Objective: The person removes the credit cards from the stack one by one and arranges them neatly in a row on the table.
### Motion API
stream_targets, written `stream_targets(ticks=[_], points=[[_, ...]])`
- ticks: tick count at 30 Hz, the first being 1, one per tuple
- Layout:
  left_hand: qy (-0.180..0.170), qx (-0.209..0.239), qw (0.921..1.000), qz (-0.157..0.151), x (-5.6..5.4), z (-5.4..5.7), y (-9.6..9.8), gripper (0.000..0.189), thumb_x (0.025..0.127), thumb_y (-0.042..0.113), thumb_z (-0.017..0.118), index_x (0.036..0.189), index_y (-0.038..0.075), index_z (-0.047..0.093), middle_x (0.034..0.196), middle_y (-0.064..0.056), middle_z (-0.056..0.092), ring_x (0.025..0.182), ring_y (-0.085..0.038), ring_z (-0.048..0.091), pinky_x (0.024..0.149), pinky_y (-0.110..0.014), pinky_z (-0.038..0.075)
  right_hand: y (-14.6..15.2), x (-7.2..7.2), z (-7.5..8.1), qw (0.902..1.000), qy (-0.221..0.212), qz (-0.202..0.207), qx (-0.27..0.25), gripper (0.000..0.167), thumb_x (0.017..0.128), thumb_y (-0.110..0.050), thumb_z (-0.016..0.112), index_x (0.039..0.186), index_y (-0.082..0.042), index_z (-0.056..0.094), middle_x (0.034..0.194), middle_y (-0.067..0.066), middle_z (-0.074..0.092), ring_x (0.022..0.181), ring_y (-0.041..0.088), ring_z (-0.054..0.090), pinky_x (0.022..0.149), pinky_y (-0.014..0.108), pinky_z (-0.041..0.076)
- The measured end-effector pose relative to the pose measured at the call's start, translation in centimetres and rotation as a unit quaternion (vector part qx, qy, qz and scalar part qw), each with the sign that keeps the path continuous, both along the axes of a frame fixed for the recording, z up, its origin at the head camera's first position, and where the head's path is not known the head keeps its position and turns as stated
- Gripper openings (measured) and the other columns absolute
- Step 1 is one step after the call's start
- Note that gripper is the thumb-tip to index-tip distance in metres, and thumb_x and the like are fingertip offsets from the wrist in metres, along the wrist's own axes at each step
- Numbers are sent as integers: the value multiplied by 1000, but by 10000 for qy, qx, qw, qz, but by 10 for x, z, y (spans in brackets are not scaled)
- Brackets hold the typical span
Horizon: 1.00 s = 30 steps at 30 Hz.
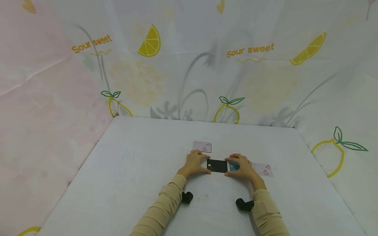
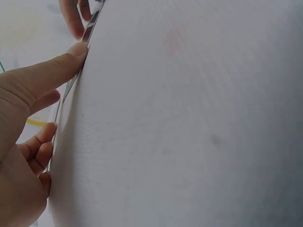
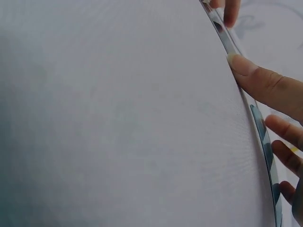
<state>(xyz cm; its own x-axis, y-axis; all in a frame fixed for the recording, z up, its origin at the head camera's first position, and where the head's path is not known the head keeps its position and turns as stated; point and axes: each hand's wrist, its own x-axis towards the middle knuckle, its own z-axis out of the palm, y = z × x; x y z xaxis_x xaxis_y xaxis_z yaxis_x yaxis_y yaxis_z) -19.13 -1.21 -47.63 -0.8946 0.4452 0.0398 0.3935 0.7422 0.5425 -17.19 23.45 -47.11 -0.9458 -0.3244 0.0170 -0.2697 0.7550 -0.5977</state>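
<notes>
A black card (image 1: 217, 166) marked VIP lies flat between the two hands. My left hand (image 1: 196, 163) pinches its left end, thumb at the near corner and forefinger at the far one. At the other end, my right hand (image 1: 240, 167) pinches the black card likewise, its palm side over a blue card (image 1: 234, 166). Most of the blue card is hidden, so whether the black one overlaps it I cannot tell. In the left wrist view the thumb (image 2: 71, 54) touches a thin card edge; the right thumb (image 3: 246, 66) does likewise in its view.
A pink patterned card (image 1: 202, 146) lies just beyond the left hand. Another pink card (image 1: 263, 169) lies to the right of the right hand. All rest on a white-covered table (image 1: 133, 164), backed by lemon-print cloth walls (image 1: 183, 65). Black wrist devices (image 1: 244, 205) sit beside the sleeves.
</notes>
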Motion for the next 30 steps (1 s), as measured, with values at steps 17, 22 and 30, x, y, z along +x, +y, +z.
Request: stream_targets(ticks=[17,22,30], points=[[175,741,9971,-49,-11,13,-18,53,71,28,82,116,6,64,106,-14,60,101,-32,51,89,-47,40,-16,-9,16,9981,159,-152,-583,57,79,-26,76,124,2,57,120,21,59,108,39,55,89,54,44],[258,633,9976,70,-18,14,-27,53,71,28,83,116,7,64,106,-15,60,101,-32,51,90,-48,40,-28,-18,21,9968,380,-24,-703,54,79,-23,77,122,4,58,117,21,59,105,39,57,88,53,45],[281,519,9980,211,-25,15,-36,54,70,29,83,115,7,64,103,-15,59,100,-33,52,89,-49,41,-40,-27,25,9955,552,91,-767,52,78,-17,76,121,7,58,116,24,60,103,41,57,87,52,46]])
